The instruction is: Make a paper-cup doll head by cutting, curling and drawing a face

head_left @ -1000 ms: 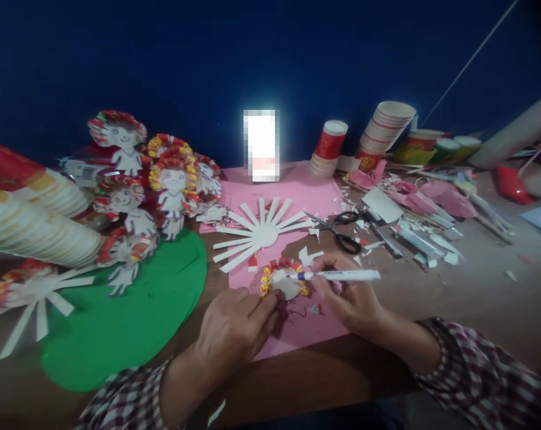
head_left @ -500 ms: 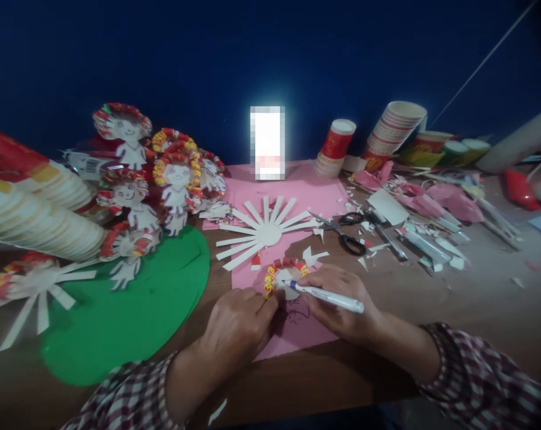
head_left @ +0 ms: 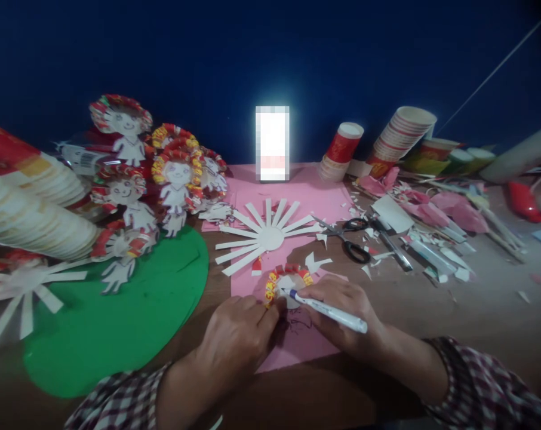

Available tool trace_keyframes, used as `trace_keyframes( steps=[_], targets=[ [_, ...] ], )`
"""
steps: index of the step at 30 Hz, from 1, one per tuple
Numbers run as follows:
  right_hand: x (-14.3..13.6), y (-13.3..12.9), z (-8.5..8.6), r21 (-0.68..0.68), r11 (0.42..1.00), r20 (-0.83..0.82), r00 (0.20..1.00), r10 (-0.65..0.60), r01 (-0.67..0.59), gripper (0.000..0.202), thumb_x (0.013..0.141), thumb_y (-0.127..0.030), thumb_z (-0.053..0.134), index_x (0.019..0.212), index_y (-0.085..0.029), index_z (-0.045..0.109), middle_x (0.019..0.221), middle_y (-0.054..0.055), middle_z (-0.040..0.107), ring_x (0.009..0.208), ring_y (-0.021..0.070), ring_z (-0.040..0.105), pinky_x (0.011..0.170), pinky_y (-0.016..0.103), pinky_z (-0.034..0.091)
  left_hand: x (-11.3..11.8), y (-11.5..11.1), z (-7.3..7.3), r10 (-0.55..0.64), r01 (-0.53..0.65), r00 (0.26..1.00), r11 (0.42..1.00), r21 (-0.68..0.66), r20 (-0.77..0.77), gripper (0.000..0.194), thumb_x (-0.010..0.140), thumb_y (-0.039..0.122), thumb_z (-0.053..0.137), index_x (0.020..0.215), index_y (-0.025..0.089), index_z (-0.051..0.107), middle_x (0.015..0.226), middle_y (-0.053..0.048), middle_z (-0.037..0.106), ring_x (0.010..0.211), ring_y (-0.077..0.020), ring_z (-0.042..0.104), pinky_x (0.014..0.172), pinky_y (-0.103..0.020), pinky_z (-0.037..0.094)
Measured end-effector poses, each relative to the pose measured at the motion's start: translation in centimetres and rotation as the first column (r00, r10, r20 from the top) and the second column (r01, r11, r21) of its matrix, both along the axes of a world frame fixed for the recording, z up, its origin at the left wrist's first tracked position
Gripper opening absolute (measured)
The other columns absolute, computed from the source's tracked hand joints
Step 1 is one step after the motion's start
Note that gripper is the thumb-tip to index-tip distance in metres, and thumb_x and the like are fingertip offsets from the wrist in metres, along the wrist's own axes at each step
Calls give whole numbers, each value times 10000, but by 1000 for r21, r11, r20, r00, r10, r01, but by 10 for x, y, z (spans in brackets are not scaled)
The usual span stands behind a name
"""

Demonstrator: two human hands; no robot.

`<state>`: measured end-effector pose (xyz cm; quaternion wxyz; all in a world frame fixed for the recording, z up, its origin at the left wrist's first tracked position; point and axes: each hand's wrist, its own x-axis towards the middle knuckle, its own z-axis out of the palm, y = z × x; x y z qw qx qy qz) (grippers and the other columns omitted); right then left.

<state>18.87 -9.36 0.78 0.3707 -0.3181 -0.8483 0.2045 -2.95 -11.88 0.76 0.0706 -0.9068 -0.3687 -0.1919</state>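
A paper-cup cutout (head_left: pixel 290 300) with a round white face and curled red-and-yellow strips lies on pink paper (head_left: pixel 292 349). My left hand (head_left: pixel 241 334) pinches its left edge and keeps it down on the sheet. In my right hand (head_left: pixel 346 310) is a white marker pen (head_left: pixel 337 315), its dark tip touching the white disc. Dark drawn lines show on the pink paper just below the cutout. Beyond it, a white cutout (head_left: pixel 270 237) with straight strips spreads out like sun rays.
Black-handled scissors (head_left: pixel 349 242) lie right of the rays, among paper scraps. Paper dolls (head_left: pixel 176 173) and green sheets (head_left: pixel 131 328) are on the left, beside stacked paper cups (head_left: pixel 33 209). More cups (head_left: pixel 402 134) stand back right. A bright blurred screen (head_left: pixel 273 143) stands behind.
The whole view has shifted slightly. My left hand still pins the cutout and my right hand keeps the marker tip on the white disc, with only a small movement.
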Motion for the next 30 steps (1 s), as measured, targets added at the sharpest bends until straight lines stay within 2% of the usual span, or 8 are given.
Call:
trace_keyframes(
  steps=[4, 7, 12, 16, 20, 26, 30],
  targets=[
    [2, -1, -2, 9, 1000, 10, 1000, 13, -13, 243, 835, -113, 595, 1068, -180, 608, 876, 56, 718, 770, 175, 659, 710, 327, 536, -1, -1, 0, 5, -5, 1000, 1000, -2, 10, 186, 917, 121, 376, 862, 159, 550, 579, -4, 558, 493, -168, 504, 455, -297, 364],
    [2, -1, -1, 21, 1000, 10, 1000, 5, -5, 259, 817, -90, 613, 1060, -179, 609, 878, 55, 722, 774, 172, 664, 713, 318, 542, -2, -3, -1, 2, -2, 1000, 1000, -28, 4, 191, 917, 115, 360, 912, 149, 548, 590, -7, 564, 499, -175, 512, 455, -303, 371],
    [2, -2, 3, -11, 1000, -3, 1000, -16, 16, 244, 811, -113, 638, 1042, -189, 617, 857, 42, 728, 746, 165, 678, 690, 310, 554, -1, -4, -3, 7, -8, 1000, 998, -58, -16, 118, 886, 149, 455, 951, 138, 552, 607, -10, 574, 535, -182, 537, 469, -302, 393],
    [1, -3, 3, 35, 997, -1, 998, -68, 68, 181, 827, -133, 627, 994, -203, 611, 824, 38, 732, 734, 163, 688, 686, 303, 570, 2, -3, -2, 14, -14, 1000, 999, -36, 0, 120, 877, 170, 487, 962, 125, 560, 609, -12, 583, 531, -188, 538, 451, -308, 396],
    [-1, -3, 0, 108, 990, -9, 996, -86, 87, 136, 835, -146, 623, 968, -170, 602, 804, 43, 723, 709, 154, 682, 656, 281, 575, 4, -3, -2, 11, -12, 1000, 999, -51, -10, 120, 896, 180, 464, 926, 130, 568, 602, -12, 588, 534, -182, 546, 453, -305, 416],
    [-1, -3, -3, 115, 991, -3, 997, -73, 73, 128, 847, -129, 614, 973, -148, 605, 821, 48, 715, 755, 146, 675, 703, 274, 573, 4, -2, -3, 1, -1, 1000, 999, -54, 7, 201, 891, 207, 466, 1029, 104, 570, 634, -23, 612, 545, -206, 571, 445, -337, 450],
    [-1, -2, -7, 95, 993, -7, 997, -74, 74, 151, 845, -135, 627, 993, -148, 602, 853, 48, 714, 791, 146, 674, 737, 283, 571, 3, -1, 0, -2, 2, 1000, 998, -60, 6, 175, 898, 190, 440, 966, 113, 581, 623, -23, 608, 532, -199, 568, 441, -332, 453]
  ],
)
